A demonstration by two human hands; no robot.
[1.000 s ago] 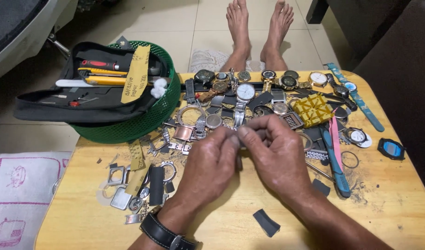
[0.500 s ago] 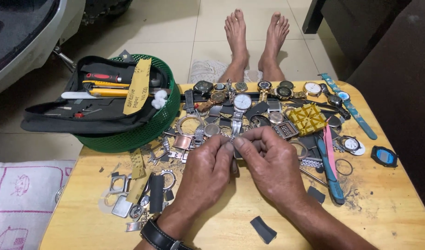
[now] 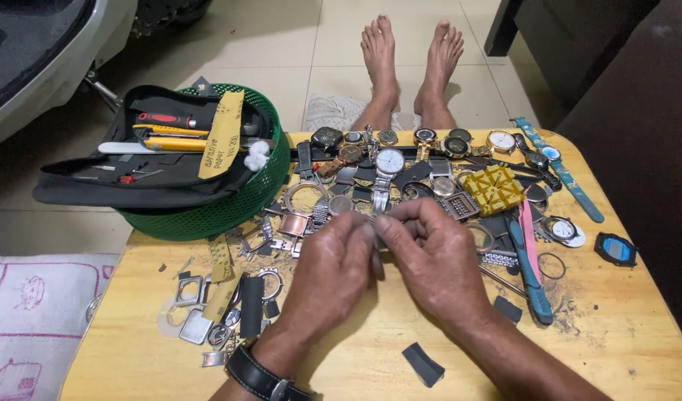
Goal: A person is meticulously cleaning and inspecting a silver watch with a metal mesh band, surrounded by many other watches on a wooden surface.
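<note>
My left hand (image 3: 333, 271) and my right hand (image 3: 434, 256) meet over the middle of a wooden table (image 3: 615, 341), fingertips pinched together on a small metal watch part (image 3: 376, 223) that my fingers mostly hide. A black watch (image 3: 255, 375) sits on my left wrist. Just beyond my fingers lies a white-faced wristwatch with a steel band (image 3: 387, 167), among several other watches and loose cases.
A green basket (image 3: 222, 212) at the back left holds a black tool pouch (image 3: 133, 182) with screwdrivers and sandpaper strips. A yellow case holder (image 3: 493, 189), blue and pink tools (image 3: 526, 260) and a blue digital watch (image 3: 615, 249) lie right. Bare feet (image 3: 411, 59) rest beyond the table.
Both hands stay pinched on the small part. The camera view has shifted, so the table and basket sit slightly lower and to the right in view.
</note>
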